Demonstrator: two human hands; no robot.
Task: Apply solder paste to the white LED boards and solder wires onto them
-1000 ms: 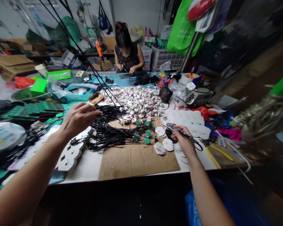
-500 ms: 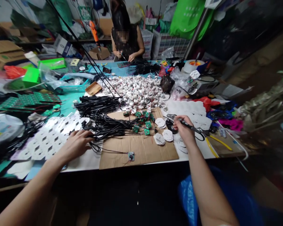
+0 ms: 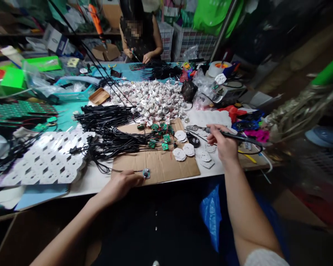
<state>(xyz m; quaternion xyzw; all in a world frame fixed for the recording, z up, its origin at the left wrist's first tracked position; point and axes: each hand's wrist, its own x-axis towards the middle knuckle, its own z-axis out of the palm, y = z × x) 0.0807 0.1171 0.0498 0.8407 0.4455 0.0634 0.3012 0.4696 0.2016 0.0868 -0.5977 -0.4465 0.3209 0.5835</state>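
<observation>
My right hand (image 3: 221, 142) is closed round the dark handle of a soldering iron (image 3: 230, 135), its cord looping off to the right. The iron's front end points left at a metal coil holder (image 3: 193, 128) above a round black base (image 3: 192, 139); I cannot tell whether it is inside. On the front of a cardboard sheet (image 3: 166, 168) lies a small circuit board (image 3: 146, 173) on a black cable. My left hand (image 3: 124, 184) has its fingers pressed together at the board's left edge, seemingly pinching it; the fingertips are partly hidden.
Black cables (image 3: 119, 144) with green circuit boards (image 3: 165, 138) lie behind the cardboard. White discs (image 3: 180, 154) are on its right side. Beyond is a heap of white parts (image 3: 158, 99). A perforated white sheet (image 3: 50, 159) lies left. Across the table a person (image 3: 140, 37) works.
My left hand has moved right from the cable bundle to the small circuit board. My right hand still grips the soldering iron, now tilted flatter. The view has shifted right.
</observation>
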